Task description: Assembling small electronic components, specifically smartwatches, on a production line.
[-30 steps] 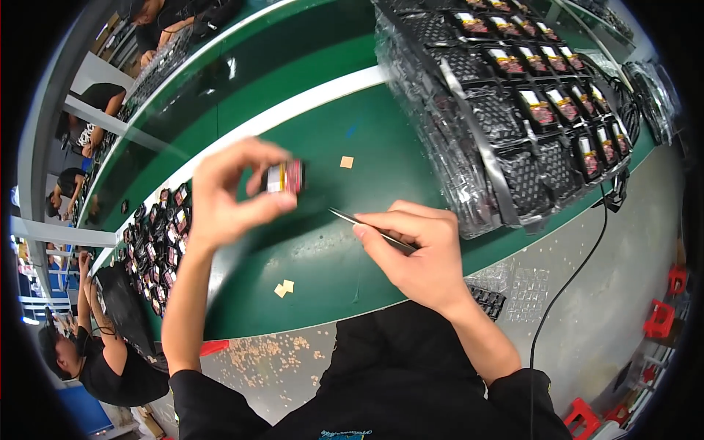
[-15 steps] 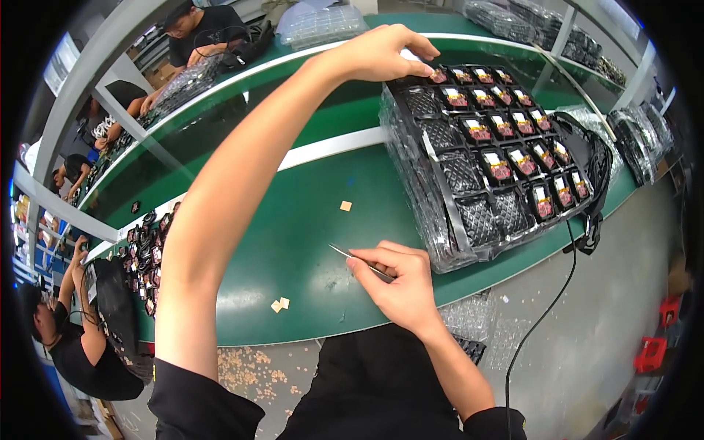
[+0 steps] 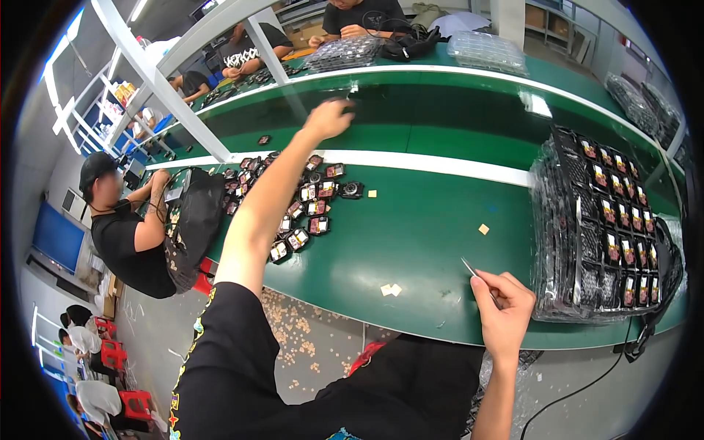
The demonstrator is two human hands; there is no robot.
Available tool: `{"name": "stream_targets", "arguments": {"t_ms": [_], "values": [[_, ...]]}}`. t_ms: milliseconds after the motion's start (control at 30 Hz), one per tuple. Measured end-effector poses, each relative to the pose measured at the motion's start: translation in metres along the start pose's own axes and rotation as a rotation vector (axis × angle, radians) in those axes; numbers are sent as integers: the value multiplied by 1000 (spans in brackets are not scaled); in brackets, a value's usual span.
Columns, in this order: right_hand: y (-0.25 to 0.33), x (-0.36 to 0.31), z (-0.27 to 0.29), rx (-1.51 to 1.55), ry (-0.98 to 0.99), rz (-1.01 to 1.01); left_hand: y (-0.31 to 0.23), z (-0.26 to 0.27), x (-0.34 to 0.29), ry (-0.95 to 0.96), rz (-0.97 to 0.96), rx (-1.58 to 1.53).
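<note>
My right hand (image 3: 506,308) holds a pair of slim metal tweezers (image 3: 470,269) over the green table (image 3: 418,242), tips pointing up and left. My left hand (image 3: 328,119) reaches far out above the long green strip behind the white rail. Its fingers are blurred, and I cannot make out whether anything is in them. Below that arm lies a loose heap of small black square-cased devices (image 3: 308,192) with pink and white faces. At the right, a stack of clear and black plastic trays (image 3: 561,220) holds more such devices (image 3: 623,216) in rows of pockets.
Small tan squares (image 3: 483,229) lie scattered on the table, others on the floor (image 3: 301,337). A black cable (image 3: 579,389) hangs off the right edge. A co-worker (image 3: 121,216) sits at the left beside a black bag (image 3: 198,216). A grey metal post (image 3: 165,88) rises from the table.
My left hand has left the tray stack and swung left over the table. The view has turned left, bringing the device heap into fuller sight. My right hand keeps the tweezers.
</note>
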State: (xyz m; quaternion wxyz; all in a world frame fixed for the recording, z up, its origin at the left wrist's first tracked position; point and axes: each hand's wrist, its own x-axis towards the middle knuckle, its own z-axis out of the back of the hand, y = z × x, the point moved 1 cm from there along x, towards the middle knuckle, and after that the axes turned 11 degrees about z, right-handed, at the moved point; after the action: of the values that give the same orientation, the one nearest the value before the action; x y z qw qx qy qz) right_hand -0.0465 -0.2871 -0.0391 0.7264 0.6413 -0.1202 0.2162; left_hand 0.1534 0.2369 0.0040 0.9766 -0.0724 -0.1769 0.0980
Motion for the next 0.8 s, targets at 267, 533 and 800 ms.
{"name": "stream_targets", "arguments": {"t_ms": [267, 533, 800], "values": [[7, 2, -1, -98, 59, -40, 207, 36, -64, 12, 580, 204], [4, -2, 1, -151, 31, -81, -7, 25, -77, 187, -25, -469], [6, 3, -3, -49, -5, -76, -189, 32, -199, 622, -593, -673]]}}
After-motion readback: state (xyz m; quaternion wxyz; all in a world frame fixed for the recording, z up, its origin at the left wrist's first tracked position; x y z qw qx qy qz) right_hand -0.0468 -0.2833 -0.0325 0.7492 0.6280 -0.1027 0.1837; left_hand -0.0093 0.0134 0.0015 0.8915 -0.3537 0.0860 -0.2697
